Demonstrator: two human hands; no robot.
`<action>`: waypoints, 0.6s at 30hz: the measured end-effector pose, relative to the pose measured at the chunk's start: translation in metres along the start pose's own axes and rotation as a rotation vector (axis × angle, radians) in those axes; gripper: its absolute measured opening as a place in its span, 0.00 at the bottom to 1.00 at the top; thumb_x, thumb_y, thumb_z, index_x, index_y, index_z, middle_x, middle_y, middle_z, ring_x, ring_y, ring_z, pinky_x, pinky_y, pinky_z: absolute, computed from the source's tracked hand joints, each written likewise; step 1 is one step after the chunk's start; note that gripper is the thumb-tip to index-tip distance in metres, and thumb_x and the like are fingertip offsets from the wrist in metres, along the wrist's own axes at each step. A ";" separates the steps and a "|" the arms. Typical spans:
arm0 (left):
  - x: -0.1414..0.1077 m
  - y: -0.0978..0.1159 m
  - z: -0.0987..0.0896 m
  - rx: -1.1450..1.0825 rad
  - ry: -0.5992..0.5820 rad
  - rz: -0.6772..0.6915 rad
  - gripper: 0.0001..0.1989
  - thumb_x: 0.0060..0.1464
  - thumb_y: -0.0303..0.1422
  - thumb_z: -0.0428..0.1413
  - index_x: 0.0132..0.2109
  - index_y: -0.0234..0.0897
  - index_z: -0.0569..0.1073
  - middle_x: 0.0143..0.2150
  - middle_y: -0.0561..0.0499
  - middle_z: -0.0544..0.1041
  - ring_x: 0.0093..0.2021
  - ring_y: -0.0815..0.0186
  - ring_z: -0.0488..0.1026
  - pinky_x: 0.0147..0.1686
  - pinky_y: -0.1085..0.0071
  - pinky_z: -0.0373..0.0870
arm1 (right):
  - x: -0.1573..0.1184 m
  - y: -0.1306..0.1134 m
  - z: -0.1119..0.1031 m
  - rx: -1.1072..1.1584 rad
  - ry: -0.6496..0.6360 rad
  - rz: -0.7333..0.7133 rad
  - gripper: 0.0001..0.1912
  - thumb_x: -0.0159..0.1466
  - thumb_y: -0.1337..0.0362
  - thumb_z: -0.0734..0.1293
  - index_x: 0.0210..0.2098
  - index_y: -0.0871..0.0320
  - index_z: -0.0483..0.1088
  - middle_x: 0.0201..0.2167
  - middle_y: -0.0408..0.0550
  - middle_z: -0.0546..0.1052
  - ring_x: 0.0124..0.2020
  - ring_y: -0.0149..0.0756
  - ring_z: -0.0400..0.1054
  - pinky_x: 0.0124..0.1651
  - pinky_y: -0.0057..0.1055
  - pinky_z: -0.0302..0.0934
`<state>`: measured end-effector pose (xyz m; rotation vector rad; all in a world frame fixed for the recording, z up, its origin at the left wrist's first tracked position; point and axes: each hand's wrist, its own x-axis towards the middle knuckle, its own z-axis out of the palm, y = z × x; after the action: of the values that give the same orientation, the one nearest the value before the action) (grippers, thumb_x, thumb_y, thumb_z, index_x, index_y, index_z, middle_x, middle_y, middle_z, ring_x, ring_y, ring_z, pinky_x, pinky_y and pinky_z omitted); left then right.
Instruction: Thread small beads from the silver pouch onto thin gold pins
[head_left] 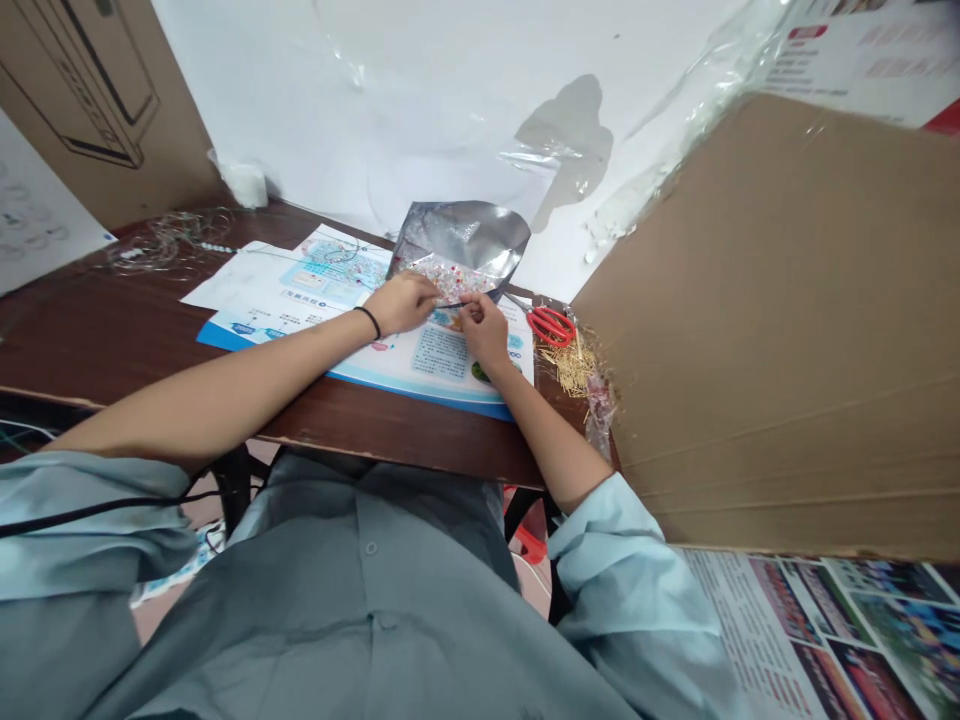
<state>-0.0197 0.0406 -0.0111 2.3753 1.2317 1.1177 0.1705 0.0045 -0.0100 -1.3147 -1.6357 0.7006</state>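
A silver foil bag point(480, 235) lies opened out on printed sheets, with many small clear and red beads point(456, 278) spread inside it. My left hand point(405, 300), with a black band at its wrist, rests at the bag's near left edge. Its fingers are bent together over the beads, and their tips are partly hidden. At the near right edge of the bag is my right hand point(484, 332), thumb and forefinger closed in a pinch. Whatever either hand holds is too small to make out.
Red-handled scissors point(551, 326) lie right of the bag, by a pile of thin gold pins point(574, 365). Tangled clear string point(169, 240) sits at the left. Printed sheets point(442, 350) cover the table's middle. A cardboard panel point(780, 330) borders the right side.
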 end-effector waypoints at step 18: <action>-0.004 -0.009 0.004 0.208 -0.105 0.057 0.15 0.61 0.36 0.54 0.42 0.41 0.86 0.48 0.42 0.83 0.54 0.52 0.75 0.63 0.51 0.66 | -0.002 0.000 0.005 0.103 0.030 0.010 0.07 0.64 0.67 0.64 0.39 0.53 0.74 0.29 0.41 0.75 0.33 0.35 0.71 0.46 0.36 0.70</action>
<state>-0.0228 0.0435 -0.0205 2.5993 1.3096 0.9064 0.1663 0.0030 -0.0129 -1.2552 -1.5498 0.7577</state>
